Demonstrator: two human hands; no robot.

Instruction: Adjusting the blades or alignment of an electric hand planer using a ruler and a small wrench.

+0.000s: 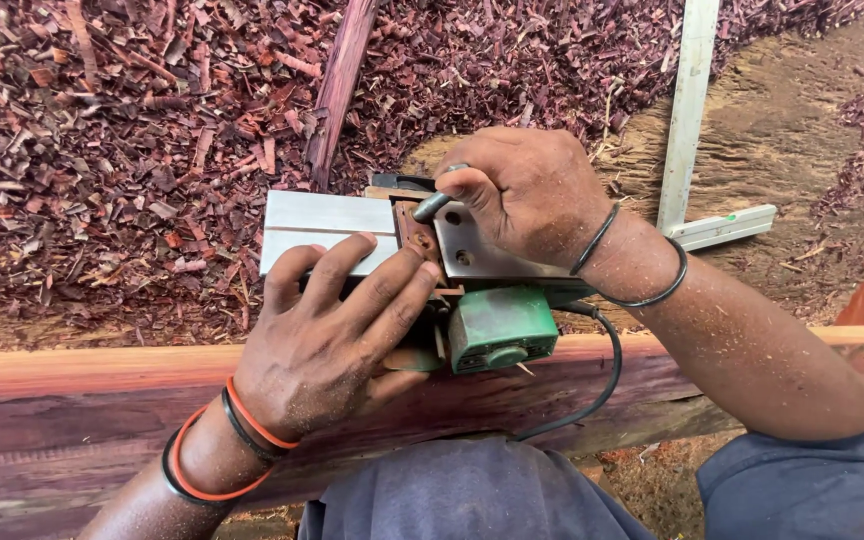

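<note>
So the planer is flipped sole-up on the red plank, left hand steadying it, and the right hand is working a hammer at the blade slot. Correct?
Not quite. The head view shows the right hand holding a small metal key or wrench, not a hammer. The rest holds: the planer lies sole-up on the red plank, steadied by the left hand.

Woodworking yard, reddish wood shavings (132, 150) blanketing the ground, red timber plank (102, 400), electric planer (432, 270)
</note>
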